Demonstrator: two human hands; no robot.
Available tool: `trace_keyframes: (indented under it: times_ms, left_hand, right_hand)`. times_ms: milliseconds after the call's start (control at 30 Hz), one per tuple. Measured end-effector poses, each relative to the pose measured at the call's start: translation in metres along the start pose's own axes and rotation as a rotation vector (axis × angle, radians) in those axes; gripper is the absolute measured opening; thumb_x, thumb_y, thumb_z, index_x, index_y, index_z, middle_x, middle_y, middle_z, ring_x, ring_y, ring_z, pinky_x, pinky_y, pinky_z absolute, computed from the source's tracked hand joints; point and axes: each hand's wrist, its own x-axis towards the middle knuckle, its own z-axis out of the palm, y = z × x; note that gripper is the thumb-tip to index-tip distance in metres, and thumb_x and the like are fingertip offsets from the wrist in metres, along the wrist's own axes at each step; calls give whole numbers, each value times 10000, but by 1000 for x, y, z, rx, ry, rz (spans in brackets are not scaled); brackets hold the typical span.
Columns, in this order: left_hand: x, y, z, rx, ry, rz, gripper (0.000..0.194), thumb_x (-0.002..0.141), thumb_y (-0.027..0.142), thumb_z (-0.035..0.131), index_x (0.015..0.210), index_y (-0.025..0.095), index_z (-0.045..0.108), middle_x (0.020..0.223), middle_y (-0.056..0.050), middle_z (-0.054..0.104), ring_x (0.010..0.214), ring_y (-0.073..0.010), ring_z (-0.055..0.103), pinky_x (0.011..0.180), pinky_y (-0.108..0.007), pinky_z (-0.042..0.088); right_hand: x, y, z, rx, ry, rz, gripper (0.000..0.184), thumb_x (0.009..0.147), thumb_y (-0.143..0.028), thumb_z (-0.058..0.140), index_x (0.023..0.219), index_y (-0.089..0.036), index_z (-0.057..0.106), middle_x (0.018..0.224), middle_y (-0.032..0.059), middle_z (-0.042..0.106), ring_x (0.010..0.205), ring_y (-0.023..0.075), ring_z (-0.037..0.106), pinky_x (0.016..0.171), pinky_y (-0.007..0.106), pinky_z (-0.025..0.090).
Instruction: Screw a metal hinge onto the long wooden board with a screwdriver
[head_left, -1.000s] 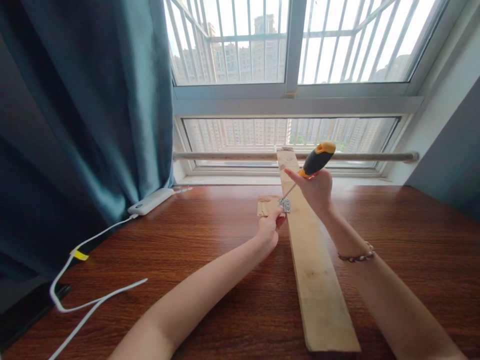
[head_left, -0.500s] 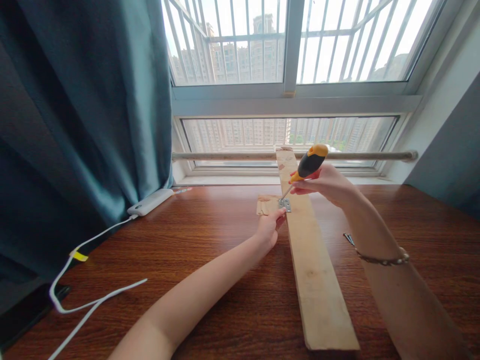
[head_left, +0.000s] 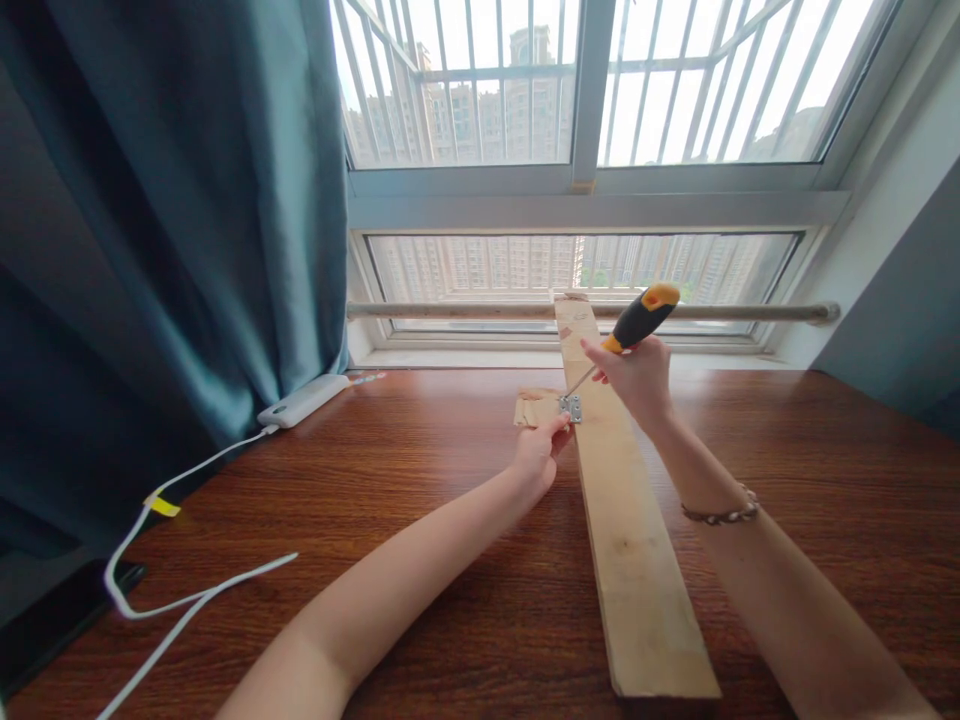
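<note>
Head view: clamps yellow-and-black screwdriver [head_left: 641,320] in right hand [head_left: 639,385], pinches silver metal hinge [head_left: 573,408] with left hand [head_left: 534,458], and risks tip slippage from slanted driving.

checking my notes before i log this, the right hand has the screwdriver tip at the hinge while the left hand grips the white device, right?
Not quite: the head view shows the left hand holding the small wooden piece. The right hand does have the screwdriver tip at the hinge.
</note>
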Motion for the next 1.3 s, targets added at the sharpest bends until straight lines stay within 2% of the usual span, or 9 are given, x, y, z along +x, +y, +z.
trace_keyframes:
  times_ms: [133,333,467,667,900,1000,1067,1233,1300]
  left_hand:
    - [1,0,-2,7,-8,5,197,614,4,685,750,135,627,737,-40,678,656,-120,620,662,-236,509]
    - [0,1,-2,34,-33,-13,131,636,27,676,658,130,598,665,-33,656,652,-124,618,692,-252,507]
    - [0,1,-1,22,-25,-14,152,633,10,668,691,135,604,698,-35,667,657,-126,621,708,-266,511]
    - [1,0,0,22,-23,-15,170,644,13,661,754,137,621,765,-47,687,653,-122,623,688,-255,514]
    - [0,0,-2,6,-42,-11,189,602,33,707,737,129,614,759,-51,685,654,-123,622,706,-266,512]
    - [-1,1,-2,5,-37,-21,158,622,24,688,716,126,613,736,-47,683,628,-111,613,693,-253,510]
    - [-1,1,-1,5,-23,-29,149,628,16,677,702,127,612,730,-48,682,628,-114,614,689,-253,508]
    - [0,1,-1,8,10,-39,177,606,15,699,714,130,618,735,-52,680,630,-122,617,665,-254,502]
    - [0,1,-2,15,11,-38,169,607,21,701,703,129,614,735,-51,680,614,-117,610,663,-256,502]
  right_hand:
    - [-2,-1,-1,-201,131,-104,442,697,-509,616,418,-185,502,358,17,479,422,184,550,496,282,413]
    - [5,3,-1,151,-116,-4,323,588,-444,740,647,-149,619,499,7,583,418,160,559,422,254,428]
    - [11,1,-12,306,-277,20,317,540,-380,783,666,-128,637,576,25,611,453,142,558,414,246,440]
    - [14,-4,-25,421,-475,-9,342,543,-359,798,762,-132,668,683,33,638,542,123,562,513,260,479]
    - [19,-3,-37,478,-606,92,413,565,-337,795,907,-159,647,840,56,661,650,150,617,638,321,531]
    - [15,-4,-32,401,-533,81,467,516,-339,814,906,-150,642,726,36,648,581,147,592,546,285,502]
    - [11,-5,-23,275,-450,0,349,541,-383,788,741,-141,634,611,16,607,506,130,540,469,250,439]
    - [4,-2,-7,-206,18,-170,482,608,-497,705,423,-192,379,405,-21,419,456,133,461,466,252,342]
    - [6,1,-8,-262,86,-156,533,599,-555,692,412,-196,345,397,-22,406,451,131,449,467,253,327]
